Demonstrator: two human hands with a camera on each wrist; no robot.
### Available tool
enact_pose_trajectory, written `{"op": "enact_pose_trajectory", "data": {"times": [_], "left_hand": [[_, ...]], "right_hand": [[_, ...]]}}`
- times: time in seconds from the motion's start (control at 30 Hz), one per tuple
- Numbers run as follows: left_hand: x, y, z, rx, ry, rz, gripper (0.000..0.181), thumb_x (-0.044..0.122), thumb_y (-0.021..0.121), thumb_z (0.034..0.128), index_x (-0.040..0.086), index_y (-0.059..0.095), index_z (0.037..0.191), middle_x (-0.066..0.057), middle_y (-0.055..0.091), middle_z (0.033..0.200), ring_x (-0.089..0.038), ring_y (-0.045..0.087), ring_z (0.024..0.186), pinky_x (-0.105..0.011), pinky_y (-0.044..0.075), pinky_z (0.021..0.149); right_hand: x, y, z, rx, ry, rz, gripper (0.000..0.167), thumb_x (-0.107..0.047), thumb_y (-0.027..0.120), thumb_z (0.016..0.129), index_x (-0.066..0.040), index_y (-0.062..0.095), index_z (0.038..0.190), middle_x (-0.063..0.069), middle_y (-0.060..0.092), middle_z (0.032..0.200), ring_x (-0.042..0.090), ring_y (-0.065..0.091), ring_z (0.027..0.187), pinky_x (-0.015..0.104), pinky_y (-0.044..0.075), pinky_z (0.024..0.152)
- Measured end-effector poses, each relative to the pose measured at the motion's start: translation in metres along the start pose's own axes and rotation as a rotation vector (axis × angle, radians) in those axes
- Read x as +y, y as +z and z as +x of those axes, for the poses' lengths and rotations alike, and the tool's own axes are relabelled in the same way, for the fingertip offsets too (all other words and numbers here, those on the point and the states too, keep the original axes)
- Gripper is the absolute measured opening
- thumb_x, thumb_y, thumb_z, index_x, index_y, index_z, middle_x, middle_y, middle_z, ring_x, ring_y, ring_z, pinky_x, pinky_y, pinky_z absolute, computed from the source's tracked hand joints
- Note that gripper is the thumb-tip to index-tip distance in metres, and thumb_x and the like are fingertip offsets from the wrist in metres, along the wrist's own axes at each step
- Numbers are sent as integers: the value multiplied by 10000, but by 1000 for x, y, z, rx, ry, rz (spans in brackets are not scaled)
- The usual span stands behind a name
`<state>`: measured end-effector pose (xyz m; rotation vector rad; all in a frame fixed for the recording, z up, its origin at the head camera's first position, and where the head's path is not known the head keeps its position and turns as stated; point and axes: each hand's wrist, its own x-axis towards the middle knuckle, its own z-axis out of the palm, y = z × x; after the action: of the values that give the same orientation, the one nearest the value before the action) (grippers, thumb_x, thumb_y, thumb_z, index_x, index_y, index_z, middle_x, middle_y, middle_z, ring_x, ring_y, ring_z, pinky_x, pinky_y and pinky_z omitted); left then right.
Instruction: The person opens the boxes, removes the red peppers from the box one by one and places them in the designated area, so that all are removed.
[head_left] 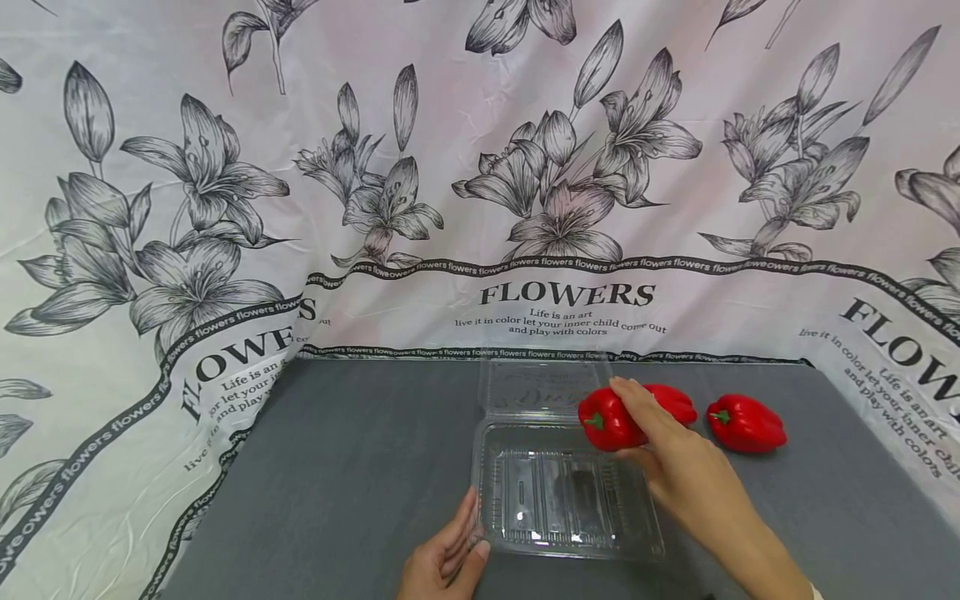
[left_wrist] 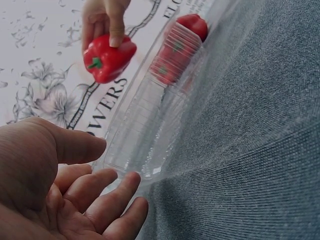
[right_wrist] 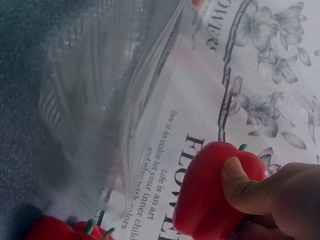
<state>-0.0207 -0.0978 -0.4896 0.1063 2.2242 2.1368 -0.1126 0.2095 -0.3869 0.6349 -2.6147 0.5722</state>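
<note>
My right hand [head_left: 678, 467] grips a red bell pepper [head_left: 606, 418] with a green stem, above the right back part of a clear plastic clamshell container [head_left: 487, 487]. In the right wrist view, the thumb presses on the held pepper [right_wrist: 207, 192]. The container stands open, its clear lid [head_left: 517, 387] raised at the back, and a dark shadow falls inside the tray. By the container's left front corner is my left hand [head_left: 446, 554]. Its fingers [left_wrist: 127, 187] are loosely bent, with thumb and fingers apart beside the container's edge; contact is hard to tell.
Two more red bell peppers lie to the container's right: one [head_left: 677, 403] partly behind the right hand, another [head_left: 750, 423] farther right. The grey tabletop [head_left: 360, 467] ends at a floral printed curtain [head_left: 390, 308] that rises behind it and along both sides.
</note>
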Motion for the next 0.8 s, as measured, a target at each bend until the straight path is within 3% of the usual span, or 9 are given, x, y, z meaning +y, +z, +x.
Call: {"op": "enact_pose_trajectory", "data": {"times": [0.3, 0.57, 0.8], "left_hand": [[1, 1, 0, 6, -19, 12, 637, 203, 724, 1029, 51, 461, 1588, -208, 478, 1564, -314, 559, 1370, -216, 493, 1044], [1, 0, 0, 8, -3, 10, 627, 180, 720, 1029, 36, 463, 1583, -226, 474, 1559, -345, 546, 1375, -216, 489, 1045], [1, 1, 1, 7, -29, 17, 633, 197, 718, 1032, 70, 454, 1594, -179, 465, 1581, -309, 541, 1389, -223, 485, 1057]], "right_hand": [[4, -8, -3, 4, 27, -2, 1079, -32, 963, 728, -224, 416, 1637, 208, 585, 1512, 260, 762, 791, 459, 652, 680], [10, -12, -8, -3, 38, 3, 1075, -33, 970, 720, -225, 429, 1629, 200, 612, 1486, 2, 584, 606, 268, 577, 588], [15, -18, -10, 2, 46, -3, 1059, -13, 950, 735, -203, 424, 1635, 217, 579, 1513, -11, 606, 602, 227, 521, 543]]}}
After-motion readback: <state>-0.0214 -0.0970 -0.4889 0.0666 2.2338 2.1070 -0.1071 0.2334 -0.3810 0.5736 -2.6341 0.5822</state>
